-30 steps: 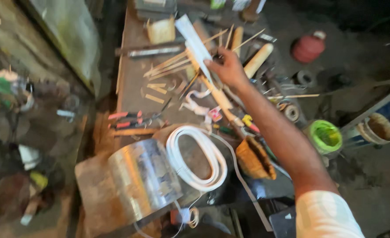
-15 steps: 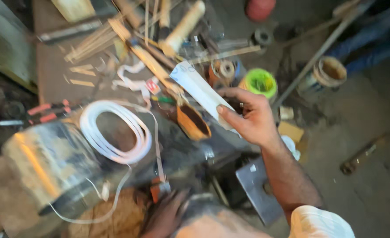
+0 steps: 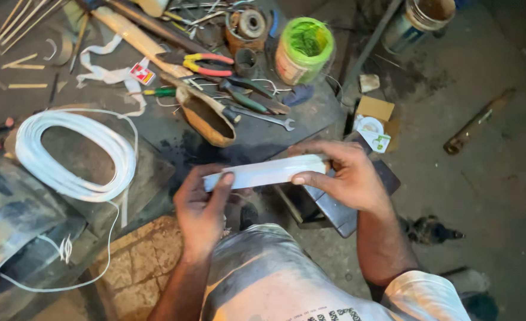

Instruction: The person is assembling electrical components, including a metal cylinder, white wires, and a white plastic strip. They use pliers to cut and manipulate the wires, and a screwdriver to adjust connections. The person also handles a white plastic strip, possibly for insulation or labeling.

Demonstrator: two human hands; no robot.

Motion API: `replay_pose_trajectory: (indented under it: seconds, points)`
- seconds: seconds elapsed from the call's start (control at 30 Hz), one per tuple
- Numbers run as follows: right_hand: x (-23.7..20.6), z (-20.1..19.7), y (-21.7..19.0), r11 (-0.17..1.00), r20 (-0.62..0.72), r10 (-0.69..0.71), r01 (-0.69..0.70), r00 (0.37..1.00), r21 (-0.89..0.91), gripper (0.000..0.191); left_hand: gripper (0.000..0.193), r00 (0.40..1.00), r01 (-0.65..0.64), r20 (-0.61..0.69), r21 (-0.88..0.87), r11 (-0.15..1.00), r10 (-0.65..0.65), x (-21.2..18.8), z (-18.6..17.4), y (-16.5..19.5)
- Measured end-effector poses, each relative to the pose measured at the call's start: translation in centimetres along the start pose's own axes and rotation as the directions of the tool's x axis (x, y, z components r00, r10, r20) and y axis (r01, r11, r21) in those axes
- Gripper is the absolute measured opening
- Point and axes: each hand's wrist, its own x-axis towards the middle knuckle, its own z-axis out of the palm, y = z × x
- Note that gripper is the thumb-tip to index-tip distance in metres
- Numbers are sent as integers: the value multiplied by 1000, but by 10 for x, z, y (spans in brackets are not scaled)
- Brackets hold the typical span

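Stretching between both hands, a flat white strip (image 3: 266, 172) lies nearly level just above the person's lap, in front of the near edge of the dark bench (image 3: 156, 139). The left hand (image 3: 202, 205) clasps its left end, fingers (image 3: 222, 181) curled over the top edge and closed on it. The right hand (image 3: 346, 175) grips the other end, thumb beneath and fingers folded across the upper side, also closed on the strip.

Just behind the strip, on the bench, sits a brown scoop-shaped holder (image 3: 206, 116) with its hollow facing up. Beside it lies a steel spanner (image 3: 263, 117), and a little farther back a pair of red and yellow handled pliers (image 3: 206, 64) and a green handled screwdriver (image 3: 156, 92). A tub with a bright green lid (image 3: 303, 49) stands near the bench's far right corner, with a small dark reel (image 3: 250, 27) next to it. To the left, a coil of white cord (image 3: 73, 151) rests on the bench, one loose strand trailing down over the edge. A long wooden stick (image 3: 135, 35) and a crumpled white ribbon (image 3: 105, 71) lie beyond the coil.

On the floor to the right lie a small cardboard box (image 3: 375, 110), a rusty bar (image 3: 479, 120) and, farther back, a tin can (image 3: 420, 24).
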Motion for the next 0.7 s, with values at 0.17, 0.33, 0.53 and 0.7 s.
replay_pose_trajectory:
  seconds: [0.17, 0.33, 0.53, 0.7]
  points:
    - [-30, 5, 15, 989, -213, 108, -83, 971, 125, 25, 20, 992, 98, -59, -232, 968, -114, -12, -15, -5]
    - [-49, 8, 17, 961, -364, 217, -132, 906, 244, 27, 18, 991, 54, -100, -340, 939, -94, -25, -31, -17]
    - [-66, 22, -2, 969, -396, 222, -154, 891, 196, 29, 17, 999, 34, -25, -288, 957, -43, -45, -43, -20]
    - [-71, 41, -24, 974, -407, 223, -182, 886, 137, 25, 15, 999, 37, 24, -276, 960, -31, -56, -49, -11]
